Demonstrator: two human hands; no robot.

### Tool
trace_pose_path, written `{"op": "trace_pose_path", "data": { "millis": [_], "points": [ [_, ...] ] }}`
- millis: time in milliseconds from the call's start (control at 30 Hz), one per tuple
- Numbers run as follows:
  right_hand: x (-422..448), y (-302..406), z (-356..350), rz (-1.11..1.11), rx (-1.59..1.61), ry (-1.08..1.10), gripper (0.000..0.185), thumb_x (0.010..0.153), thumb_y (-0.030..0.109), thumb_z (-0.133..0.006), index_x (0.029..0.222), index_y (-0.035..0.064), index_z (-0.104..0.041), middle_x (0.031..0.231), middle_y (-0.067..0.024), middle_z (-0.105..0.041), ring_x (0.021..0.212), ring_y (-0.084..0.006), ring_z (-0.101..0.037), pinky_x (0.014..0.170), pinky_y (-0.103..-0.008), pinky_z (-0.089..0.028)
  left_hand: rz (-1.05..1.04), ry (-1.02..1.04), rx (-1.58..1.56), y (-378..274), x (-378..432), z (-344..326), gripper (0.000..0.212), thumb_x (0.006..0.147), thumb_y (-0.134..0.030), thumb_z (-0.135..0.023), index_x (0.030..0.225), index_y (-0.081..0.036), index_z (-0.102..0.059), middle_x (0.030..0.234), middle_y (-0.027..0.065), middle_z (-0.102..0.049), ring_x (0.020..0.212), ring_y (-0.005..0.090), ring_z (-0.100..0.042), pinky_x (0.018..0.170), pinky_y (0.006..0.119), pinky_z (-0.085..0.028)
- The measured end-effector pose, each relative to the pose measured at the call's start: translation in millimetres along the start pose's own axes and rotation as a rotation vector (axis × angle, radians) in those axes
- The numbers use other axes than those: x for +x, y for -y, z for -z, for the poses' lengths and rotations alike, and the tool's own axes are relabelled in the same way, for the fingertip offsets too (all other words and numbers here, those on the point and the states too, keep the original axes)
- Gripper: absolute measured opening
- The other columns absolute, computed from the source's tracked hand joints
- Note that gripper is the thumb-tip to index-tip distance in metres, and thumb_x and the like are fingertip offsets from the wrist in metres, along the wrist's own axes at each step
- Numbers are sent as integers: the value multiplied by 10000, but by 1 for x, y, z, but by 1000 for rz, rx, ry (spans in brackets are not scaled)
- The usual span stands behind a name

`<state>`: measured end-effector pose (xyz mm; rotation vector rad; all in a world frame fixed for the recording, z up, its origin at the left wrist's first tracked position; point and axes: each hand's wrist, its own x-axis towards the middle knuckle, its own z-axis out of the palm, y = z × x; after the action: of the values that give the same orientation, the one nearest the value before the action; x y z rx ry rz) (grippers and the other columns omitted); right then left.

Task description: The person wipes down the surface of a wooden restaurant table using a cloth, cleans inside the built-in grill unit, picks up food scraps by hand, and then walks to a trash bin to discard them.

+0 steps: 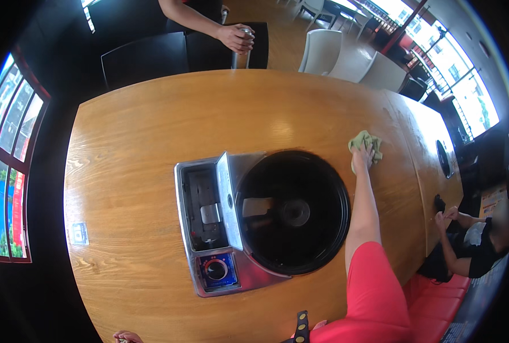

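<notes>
My right hand (363,157) presses down on a crumpled green cloth (372,143), which lies on the wooden tabletop (160,115) to the right of a round black cooking plate (293,214). At the bottom left edge of the view, my left hand (127,336) shows only in part; something pale is under or in its fingers, too little seen to name. Between the two, a built-in table stove has its metal lid (229,201) raised over a recessed compartment (201,206). Its control knob (216,270) sits on a blue panel.
Across the table, another person's hand (237,39) grips a metal canister (241,60) by a black chair (147,60). White chairs (323,49) stand beyond. At the right, a person sits on a red bench (438,306). A second round black plate (444,158) is set in the adjoining tabletop.
</notes>
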<state>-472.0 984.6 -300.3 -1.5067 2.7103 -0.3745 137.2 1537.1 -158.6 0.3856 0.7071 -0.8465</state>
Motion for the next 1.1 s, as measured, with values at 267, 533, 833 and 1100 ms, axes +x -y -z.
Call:
{"op": "trace_pose_path", "data": {
  "millis": [267, 533, 833, 1100],
  "points": [
    [-96, 250, -52, 824, 362, 62, 281, 793, 197, -532, 1038, 116, -645, 1252, -101, -530, 1097, -245, -530, 917, -364, -428, -32, 101, -60, -16, -21, 22, 154, 830, 13, -458, 687, -7, -512, 568, 31, -404, 595, 168, -445, 825, 392, -487],
    [-120, 299, 34, 152, 1615, 865, 316, 820, 143, -463, 1067, -2, -596, 987, -134, -626, 890, -244, -600, 815, -352, -477, 5, 230, -130, -50, -51, -13, 118, 812, 31, -465, 743, 3, -556, 581, 26, -416, 587, 156, -436, 815, 374, -493],
    [-196, 18, 251, 184, 1791, 1110, 475, 903, 331, -369, 1166, -37, -513, 1135, -187, -579, 999, -301, -595, 904, -421, -485, 204, 442, -200, -64, -57, -21, 88, 900, -50, -423, 898, -39, -510, 892, 55, -542, 843, 175, -530, 868, 335, -448],
    [-265, -249, 248, -443, 1539, 598, 474, 864, 345, -474, 1176, -8, -530, 1194, -152, -563, 1087, -280, -554, 937, -410, -448, 413, 537, -151, -19, -73, -57, 118, 899, -56, -408, 912, -32, -523, 891, 60, -544, 868, 183, -537, 878, 368, -444]
  ]
}}
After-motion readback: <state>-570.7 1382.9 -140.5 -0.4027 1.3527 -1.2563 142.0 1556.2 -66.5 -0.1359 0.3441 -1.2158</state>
